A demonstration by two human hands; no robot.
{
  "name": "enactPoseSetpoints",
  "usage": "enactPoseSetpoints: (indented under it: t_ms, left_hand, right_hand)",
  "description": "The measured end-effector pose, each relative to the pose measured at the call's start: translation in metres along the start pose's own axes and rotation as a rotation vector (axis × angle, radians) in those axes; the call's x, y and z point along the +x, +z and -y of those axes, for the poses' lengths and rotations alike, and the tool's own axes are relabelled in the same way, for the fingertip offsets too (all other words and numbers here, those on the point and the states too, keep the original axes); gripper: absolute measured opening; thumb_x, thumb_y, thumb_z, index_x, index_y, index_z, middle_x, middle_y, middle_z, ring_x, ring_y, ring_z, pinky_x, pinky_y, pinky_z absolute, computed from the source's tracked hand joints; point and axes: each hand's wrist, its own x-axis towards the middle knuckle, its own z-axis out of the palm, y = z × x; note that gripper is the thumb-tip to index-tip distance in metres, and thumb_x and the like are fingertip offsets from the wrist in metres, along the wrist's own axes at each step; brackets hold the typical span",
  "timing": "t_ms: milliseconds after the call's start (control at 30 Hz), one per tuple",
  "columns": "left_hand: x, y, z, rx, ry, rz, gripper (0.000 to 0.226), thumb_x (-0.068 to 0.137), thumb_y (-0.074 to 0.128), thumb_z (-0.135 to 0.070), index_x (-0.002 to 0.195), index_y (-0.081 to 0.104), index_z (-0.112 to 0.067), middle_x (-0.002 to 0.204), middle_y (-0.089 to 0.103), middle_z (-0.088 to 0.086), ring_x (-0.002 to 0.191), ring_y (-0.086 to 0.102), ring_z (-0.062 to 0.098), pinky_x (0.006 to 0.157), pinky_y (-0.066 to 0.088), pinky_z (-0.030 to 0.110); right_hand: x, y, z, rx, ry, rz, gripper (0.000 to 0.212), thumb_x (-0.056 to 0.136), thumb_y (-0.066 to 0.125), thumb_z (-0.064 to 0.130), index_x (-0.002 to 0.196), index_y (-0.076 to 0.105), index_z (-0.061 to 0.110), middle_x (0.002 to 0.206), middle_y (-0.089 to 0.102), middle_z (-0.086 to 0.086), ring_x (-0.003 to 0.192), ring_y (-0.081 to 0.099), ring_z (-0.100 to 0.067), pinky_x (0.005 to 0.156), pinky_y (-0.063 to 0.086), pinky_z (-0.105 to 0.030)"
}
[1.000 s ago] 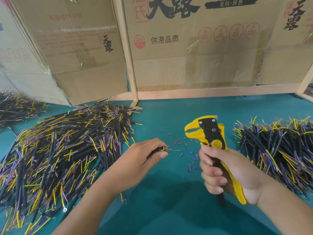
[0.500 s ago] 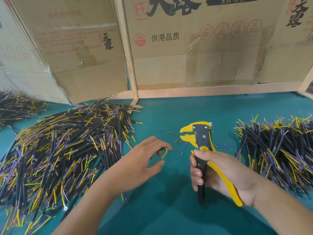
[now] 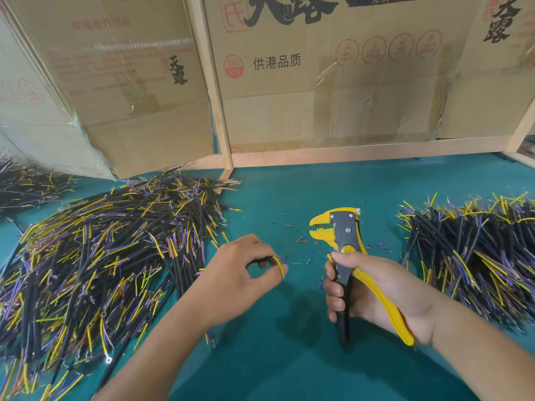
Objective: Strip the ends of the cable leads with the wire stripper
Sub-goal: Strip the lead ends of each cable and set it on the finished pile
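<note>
- At nine o'clock a big heap of cables (image 3: pixel 95 264) lies on the teal surface (image 3: pixel 269 357), black sheaths with yellow, purple and orange leads splayed out; which ends are already stripped I cannot tell.
- A smaller, darker pile (image 3: pixel 26 183) sits at ten o'clock, against the cardboard boxes (image 3: pixel 318 82) that wall the back at twelve o'clock.
- Just left of centre, the left hand (image 3: pixel 240 273) pinches one cable (image 3: pixel 262 260) between thumb and forefinger; its yellow lead (image 3: pixel 280 266) curves down across the fingertips, and the other fingers curl loosely beneath.
- Between the hands, toward one o'clock, small cut bits of insulation (image 3: pixel 304 241) are scattered on the surface.
- Right of centre, the right hand (image 3: pixel 373 290) grips the wire stripper (image 3: pixel 341 247) by its black and yellow handles, fingers wrapped round the black one, thumb near the pivot. The handles are spread and the jaws stand parted, facing nine o'clock, apart from the lead.
- The step in hand looks like presenting a lead to the tool. To do it well, I would straighten the bent yellow lead first, slide only its tip squarely between the jaws, hold the sheath firm just behind, and squeeze in one clean stroke.
- The risk is a slanted or deep entry, which could nick strands or strip too much.
- At three o'clock a second heap of cables (image 3: pixel 474 256) rests on the surface, bristling ends pointing toward nine o'clock.
</note>
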Motion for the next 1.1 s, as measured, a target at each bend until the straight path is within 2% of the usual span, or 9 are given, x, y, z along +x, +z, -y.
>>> enactPoseSetpoints:
  t_ms: [100, 200, 300, 433, 633, 767, 900, 1000, 1100]
  left_hand:
    - [0.002, 0.001, -0.003, -0.145, -0.087, -0.087, 0.046, 0.082, 0.06, -0.05, 0.057, 0.05, -0.012, 0.065, 0.044, -0.008, 0.059, 0.039, 0.007, 0.06, 0.029, 0.019]
    - [0.006, -0.001, -0.009, -0.78, -0.252, -0.24, 0.057, 0.09, 0.059, -0.053, 0.051, 0.05, -0.012, 0.064, 0.039, 0.005, 0.06, 0.032, 0.018, 0.058, 0.026, 0.032]
    - [0.012, -0.006, -0.009, -1.282, -0.325, -0.349, 0.051, 0.097, 0.048, -0.051, 0.063, 0.062, -0.015, 0.068, 0.043, -0.001, 0.058, 0.034, 0.014, 0.052, 0.031, 0.024]
    - [0.017, -0.006, -0.005, -1.575, -0.466, -0.478, 0.052, 0.099, 0.043, -0.049, 0.068, 0.066, -0.014, 0.068, 0.042, -0.002, 0.056, 0.035, 0.011, 0.048, 0.038, 0.018]
    - [0.019, -0.001, 0.003, -1.61, -0.574, -0.525, 0.055, 0.101, 0.041, -0.05, 0.069, 0.063, -0.01, 0.066, 0.047, 0.001, 0.055, 0.038, 0.012, 0.05, 0.043, 0.018]
    - [0.018, 0.001, 0.007, -1.408, -0.615, -0.478, 0.059, 0.1, 0.037, -0.057, 0.067, 0.068, -0.019, 0.065, 0.047, -0.004, 0.054, 0.038, 0.011, 0.054, 0.036, 0.021]
    - [0.017, 0.003, 0.01, -1.327, -0.67, -0.478, 0.057, 0.099, 0.038, -0.06, 0.074, 0.072, -0.022, 0.062, 0.044, -0.008, 0.048, 0.028, 0.008, 0.044, 0.023, 0.02]
    - [0.017, 0.003, 0.012, -1.369, -0.695, -0.478, 0.056, 0.098, 0.041, -0.059, 0.078, 0.072, -0.017, 0.055, 0.041, -0.006, 0.042, 0.024, 0.006, 0.036, 0.021, 0.017]
    - [0.018, 0.004, 0.008, -1.398, -0.706, -0.452, 0.053, 0.096, 0.048, -0.057, 0.073, 0.072, -0.015, 0.053, 0.042, -0.005, 0.038, 0.028, 0.005, 0.034, 0.025, 0.015]
  right_hand:
    - [0.001, 0.0, 0.0, -0.004, -0.001, -0.005, 0.03, 0.094, 0.068, 0.039, 0.092, 0.064, 0.009, 0.077, 0.052, -0.01, 0.069, 0.052, -0.03, 0.078, 0.05, -0.049]
    - [0.001, 0.003, 0.0, -0.015, -0.012, -0.024, 0.03, 0.09, 0.073, 0.038, 0.087, 0.064, 0.01, 0.074, 0.051, -0.01, 0.066, 0.051, -0.029, 0.075, 0.05, -0.049]
    - [0.002, 0.006, 0.001, -0.01, -0.008, -0.027, 0.03, 0.088, 0.074, 0.037, 0.086, 0.064, 0.01, 0.074, 0.051, -0.01, 0.065, 0.051, -0.029, 0.075, 0.051, -0.049]
    - [0.001, 0.004, 0.001, 0.004, 0.0, -0.013, 0.028, 0.091, 0.072, 0.037, 0.091, 0.064, 0.009, 0.076, 0.052, -0.011, 0.068, 0.051, -0.03, 0.076, 0.05, -0.049]
    - [0.002, 0.003, 0.001, 0.013, 0.011, -0.023, 0.03, 0.09, 0.073, 0.037, 0.089, 0.064, 0.009, 0.076, 0.052, -0.011, 0.067, 0.051, -0.03, 0.075, 0.05, -0.05]
    - [0.0, 0.004, 0.003, 0.018, 0.017, -0.019, 0.03, 0.09, 0.073, 0.037, 0.09, 0.063, 0.009, 0.077, 0.051, -0.011, 0.068, 0.051, -0.03, 0.076, 0.051, -0.049]
    - [-0.002, 0.008, 0.004, 0.015, 0.019, -0.046, 0.031, 0.087, 0.076, 0.037, 0.088, 0.064, 0.009, 0.076, 0.05, -0.011, 0.067, 0.051, -0.029, 0.074, 0.051, -0.049]
    - [-0.004, 0.013, 0.006, 0.027, 0.027, -0.063, 0.032, 0.083, 0.079, 0.037, 0.086, 0.063, 0.009, 0.075, 0.049, -0.011, 0.066, 0.05, -0.029, 0.073, 0.052, -0.048]
    - [-0.008, 0.02, 0.009, 0.053, 0.037, -0.09, 0.031, 0.081, 0.08, 0.034, 0.084, 0.062, 0.009, 0.075, 0.048, -0.011, 0.065, 0.05, -0.029, 0.072, 0.052, -0.046]
